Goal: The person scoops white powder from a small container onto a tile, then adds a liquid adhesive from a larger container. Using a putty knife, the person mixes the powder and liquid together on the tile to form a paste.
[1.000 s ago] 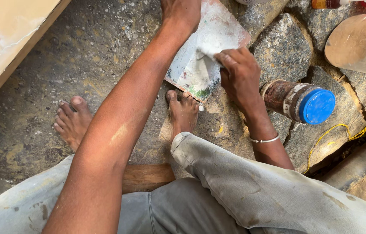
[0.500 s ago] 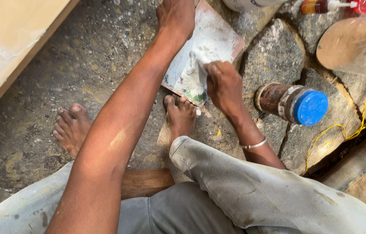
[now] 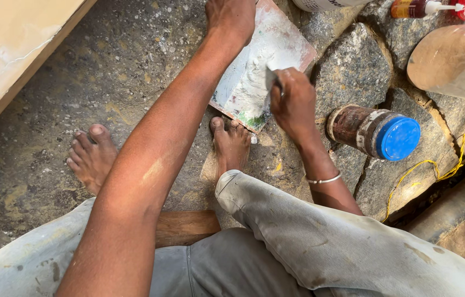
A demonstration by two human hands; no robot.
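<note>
Board point(image 3: 254, 77), upper centre: your left hand point(image 3: 232, 16) pinned its top edge. Your right hand point(image 3: 293, 102), fisted on a blade point(image 3: 272, 77), had climbed from lower edge into the putty.

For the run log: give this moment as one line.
left hand: holds flat board | right hand: grips scraper blade in white paste | nearby: blue-lidded jar lying on stone
</note>
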